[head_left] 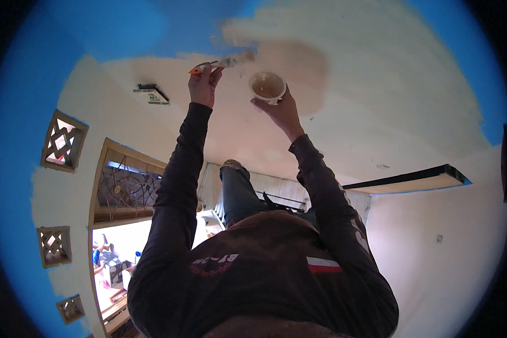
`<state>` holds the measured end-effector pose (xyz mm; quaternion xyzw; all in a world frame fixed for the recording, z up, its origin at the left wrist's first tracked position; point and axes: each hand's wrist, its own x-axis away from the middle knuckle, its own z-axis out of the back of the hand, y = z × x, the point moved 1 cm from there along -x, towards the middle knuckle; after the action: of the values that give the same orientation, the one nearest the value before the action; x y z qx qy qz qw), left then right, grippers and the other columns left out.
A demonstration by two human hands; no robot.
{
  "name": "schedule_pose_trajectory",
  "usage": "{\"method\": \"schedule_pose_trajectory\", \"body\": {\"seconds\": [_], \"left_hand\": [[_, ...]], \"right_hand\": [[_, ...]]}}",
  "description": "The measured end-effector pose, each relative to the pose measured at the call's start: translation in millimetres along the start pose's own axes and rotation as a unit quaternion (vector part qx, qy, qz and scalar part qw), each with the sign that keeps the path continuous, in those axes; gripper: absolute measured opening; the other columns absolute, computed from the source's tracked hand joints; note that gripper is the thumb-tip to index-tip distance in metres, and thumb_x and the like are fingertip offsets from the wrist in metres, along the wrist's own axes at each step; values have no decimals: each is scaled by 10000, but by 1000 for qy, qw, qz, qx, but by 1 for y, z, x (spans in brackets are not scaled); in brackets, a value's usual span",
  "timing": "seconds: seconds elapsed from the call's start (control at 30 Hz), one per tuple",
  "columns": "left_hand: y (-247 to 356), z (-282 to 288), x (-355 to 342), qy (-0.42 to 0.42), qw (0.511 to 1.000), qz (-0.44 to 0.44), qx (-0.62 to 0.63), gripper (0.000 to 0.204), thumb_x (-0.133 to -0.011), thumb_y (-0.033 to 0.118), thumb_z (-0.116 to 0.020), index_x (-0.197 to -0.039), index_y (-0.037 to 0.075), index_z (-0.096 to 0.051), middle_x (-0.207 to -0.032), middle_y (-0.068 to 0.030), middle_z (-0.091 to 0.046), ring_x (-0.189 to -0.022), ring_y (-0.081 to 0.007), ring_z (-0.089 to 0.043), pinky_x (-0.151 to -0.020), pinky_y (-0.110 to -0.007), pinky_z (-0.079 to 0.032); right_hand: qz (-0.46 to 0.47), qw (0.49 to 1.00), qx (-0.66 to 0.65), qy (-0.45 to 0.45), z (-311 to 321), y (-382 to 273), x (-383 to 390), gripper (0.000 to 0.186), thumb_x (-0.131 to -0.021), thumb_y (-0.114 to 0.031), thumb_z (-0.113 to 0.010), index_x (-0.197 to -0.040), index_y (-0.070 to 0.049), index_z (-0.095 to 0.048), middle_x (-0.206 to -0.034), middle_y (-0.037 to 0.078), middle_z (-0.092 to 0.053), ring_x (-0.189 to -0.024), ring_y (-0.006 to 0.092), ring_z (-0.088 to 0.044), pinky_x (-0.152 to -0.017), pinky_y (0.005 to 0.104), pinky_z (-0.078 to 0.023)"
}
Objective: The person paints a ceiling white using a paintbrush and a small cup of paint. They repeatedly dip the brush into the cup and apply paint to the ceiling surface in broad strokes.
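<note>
- One paintbrush with an orange handle and pale bristles [222, 63] is in the person's left hand [203, 84], whose fingers are closed round the handle end; the arm is raised straight up toward the ceiling
- One small round white cup holding beige paint [267, 87] sits in the right hand [281, 110], fingers wrapped under its base and side, the mouth of the cup facing the camera
- The brush's long axis runs nearly level across the picture, handle to the left, bristles pointing right and slightly up; the bristle tip touches the cream-painted ceiling [377, 101] at the edge of a darker wet beige patch [298, 65]
- Brush and cup are near each other, not touching; the cup is just right of and below the bristles
- Blue unpainted areas [124, 28] border the cream ceiling to the upper left and the far right; the brush works close to that upper blue edge
- Around both hands the ceiling gives open room; one small white fitting [151, 94] lies well left of the left hand
- Three lattice vent blocks [63, 141] line the left wall beside one arched window grille [127, 188]
- One long dark-edged shelf or beam [411, 180] runs along the right wall
</note>
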<state>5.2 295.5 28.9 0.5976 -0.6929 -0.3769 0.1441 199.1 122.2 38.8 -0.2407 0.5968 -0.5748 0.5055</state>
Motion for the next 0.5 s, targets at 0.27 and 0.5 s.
{"method": "schedule_pose_trajectory", "body": {"seconds": [0.27,0.5], "left_hand": [[-20,-2,-27,-12,999,-31,-13,139,-973,94,-662,-1091,43,-610,-1117,-124,-697,-992,-277,-721,-843,-341,-623],[12,5,-32,5,987,-100,-124,151,-954,33,-663,-1102,12,-648,-1097,-168,-712,-944,-262,-728,-800,-327,-633]], "right_hand": [[-7,1000,22,-1,5,2,9,832,-722,-356,-904,-1358,-23,-483,-1262,155,-659,-1151,279,-663,-960,388,-550],[-11,999,27,13,12,3,14,836,-716,-343,-910,-1361,-24,-484,-1251,150,-665,-1152,269,-663,-958,383,-555]]}}
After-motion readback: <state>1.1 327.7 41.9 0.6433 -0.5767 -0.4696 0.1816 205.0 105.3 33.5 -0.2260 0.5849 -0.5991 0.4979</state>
